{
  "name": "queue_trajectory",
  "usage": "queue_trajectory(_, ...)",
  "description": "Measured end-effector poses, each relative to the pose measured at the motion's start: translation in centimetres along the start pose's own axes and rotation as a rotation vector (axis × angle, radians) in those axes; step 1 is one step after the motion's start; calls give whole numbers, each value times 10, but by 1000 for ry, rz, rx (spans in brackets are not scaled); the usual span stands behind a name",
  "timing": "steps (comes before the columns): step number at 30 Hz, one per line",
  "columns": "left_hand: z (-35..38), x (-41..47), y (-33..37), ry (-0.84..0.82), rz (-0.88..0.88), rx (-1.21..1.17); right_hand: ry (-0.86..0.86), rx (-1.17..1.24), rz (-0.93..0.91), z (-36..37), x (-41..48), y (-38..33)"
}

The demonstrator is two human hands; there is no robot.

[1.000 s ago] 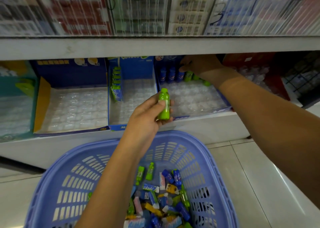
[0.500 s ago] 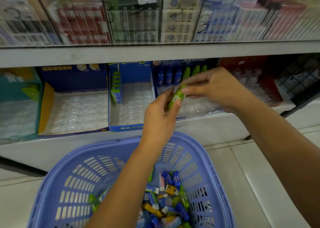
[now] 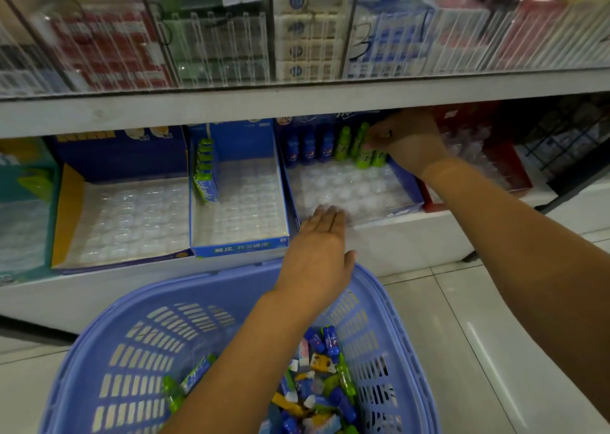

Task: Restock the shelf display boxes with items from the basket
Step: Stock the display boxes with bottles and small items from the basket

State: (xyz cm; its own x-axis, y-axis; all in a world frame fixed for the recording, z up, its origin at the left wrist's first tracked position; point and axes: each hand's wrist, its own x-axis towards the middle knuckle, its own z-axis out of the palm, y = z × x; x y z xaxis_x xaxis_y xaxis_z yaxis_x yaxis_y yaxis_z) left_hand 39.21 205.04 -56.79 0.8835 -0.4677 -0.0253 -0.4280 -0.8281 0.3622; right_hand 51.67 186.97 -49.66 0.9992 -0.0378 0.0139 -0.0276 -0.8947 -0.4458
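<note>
half a second ago both my hands were pinching one little green bottle out in front of the boxes. now they have come apart. my right hand (image 3: 407, 141) has gone deep under the shelf (image 3: 297, 103) to the back corner of the right display box (image 3: 407, 186). its fingers are pulled close together at the top of a green bottle (image 3: 362, 156) that stands in the back row. i think they are touching it, but the spot is dark and i cannot tell if they still grip it. more green bottles (image 3: 343, 143) stand just beside it, and dark blue bottles (image 3: 308, 148) stand in a line to their left.

my left hand (image 3: 318, 252) let go. it is flat now, palm down, fingers straight and side by side, with nothing in it. the fingertips reach the front edge of that same box, by the clear tray with round cups. the green bottle is well apart from this hand, at the far back of the box.

the blue basket (image 3: 109, 351) sits right below my left arm. at its bottom lie mixed small items (image 3: 325, 367) in blue, green and yellow. the middle display box (image 3: 239, 247) has only a row of green packs (image 3: 205, 169) along its left wall. the left display box (image 3: 71, 209) has a clear tray inside.
</note>
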Motion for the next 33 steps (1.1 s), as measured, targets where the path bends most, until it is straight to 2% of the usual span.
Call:
queue_trajectory(4,-5,1,0,-63,-5,19,-96,-224,-2,-3,5,-10)
queue_trajectory(6,-11,-3,2,-36,10,-75,-130,-332,6,-4,4,-17)
queue_trajectory(9,-14,-29,-1,218,72,-341,15,-418,-89,-6,-21,-33)
queue_trajectory(11,-4,-53,-14,322,52,-404,81,-214,-172,3,-58,-47)
queue_trajectory(12,4,-64,-24,280,7,-417,16,-101,-191,12,-80,-55)
queue_trajectory(13,17,-73,-36,173,-64,-399,-126,-59,-206,24,-102,-62)
queue_trajectory(16,56,-101,-78,-304,-335,-190,-675,-190,-207,80,-153,-68)
queue_trajectory(18,81,-127,-102,-523,-496,-130,-903,-311,-160,122,-176,-59)
queue_trajectory(19,93,-141,-112,-600,-545,-122,-950,-335,-138,142,-184,-52)
queue_trajectory(22,119,-175,-130,-762,-548,-190,-915,-275,-82,197,-197,-34)
queue_trajectory(24,126,-183,-136,-813,-577,-274,-860,-266,-101,228,-198,-29)
queue_trajectory(30,129,-182,-139,-847,-552,-254,-762,-355,-318,299,-195,-25)
queue_trajectory(33,132,-180,-142,-793,-572,-243,-704,-535,-434,319,-192,-26)
